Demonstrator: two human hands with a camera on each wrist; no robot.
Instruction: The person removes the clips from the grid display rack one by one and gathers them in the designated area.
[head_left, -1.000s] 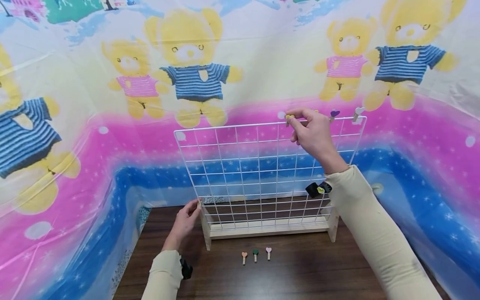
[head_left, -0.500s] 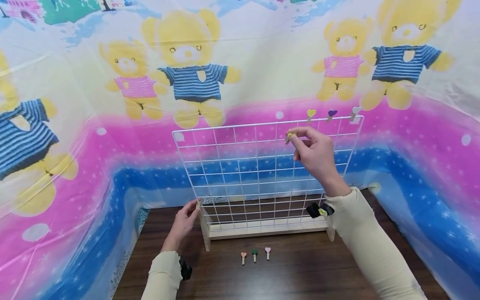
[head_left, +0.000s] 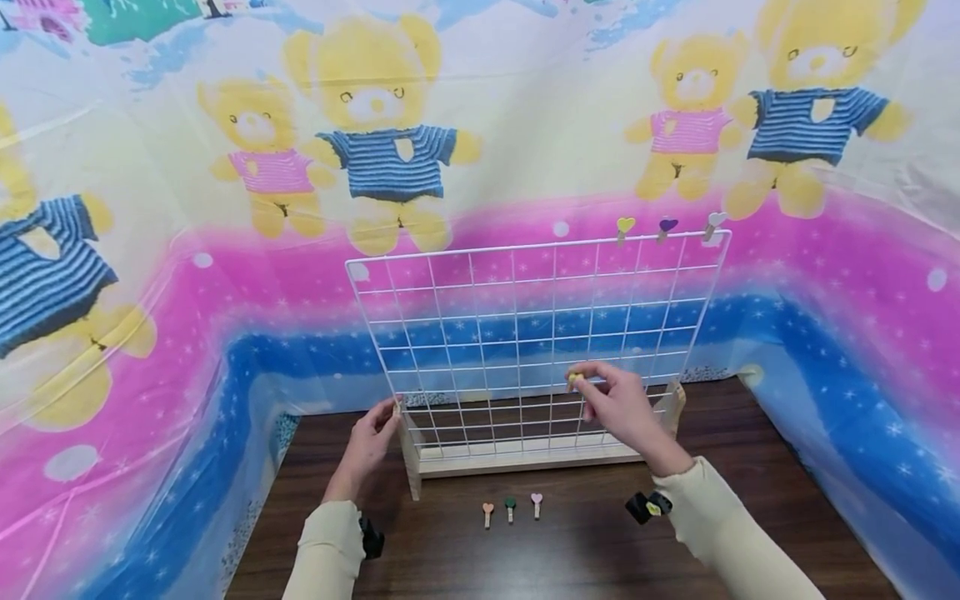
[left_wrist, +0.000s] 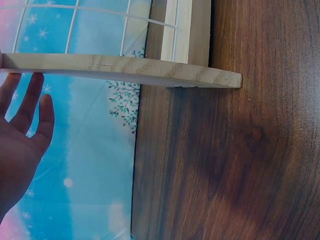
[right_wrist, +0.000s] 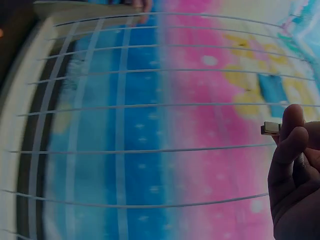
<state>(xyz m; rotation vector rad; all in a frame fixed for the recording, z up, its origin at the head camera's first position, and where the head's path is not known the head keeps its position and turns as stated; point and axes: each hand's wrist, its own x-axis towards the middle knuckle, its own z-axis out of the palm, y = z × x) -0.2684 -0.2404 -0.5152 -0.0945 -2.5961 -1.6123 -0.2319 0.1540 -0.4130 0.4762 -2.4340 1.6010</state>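
Observation:
My right hand (head_left: 626, 408) pinches a small clothespin with a yellow heart (head_left: 575, 377), in front of the lower right of a white wire grid (head_left: 480, 343). In the right wrist view, the wooden end of the clothespin (right_wrist: 270, 128) sticks out past the fingertips. My left hand (head_left: 372, 435) grips the top of the rack's left wooden upright (head_left: 412, 458) with thumb and fingers; the left wrist view shows several fingers (left_wrist: 31, 102) reaching up to this upright. Yellow (head_left: 626, 226), purple (head_left: 667, 225) and white (head_left: 716, 221) heart clothespins stand on the grid's top bar, toward its right end.
On the dark wooden table (head_left: 585, 550), in front of the rack, lie orange (head_left: 488, 510), green (head_left: 511, 506) and pink (head_left: 537, 502) heart clothespins in a row. A wooden crossbar (head_left: 532, 458) joins the rack's feet. Behind hangs a bear-printed cloth (head_left: 517, 125).
My right hand has come down from the grid's top bar to its lower part, still pinching the yellow heart clothespin. The left hand keeps its place on the upright.

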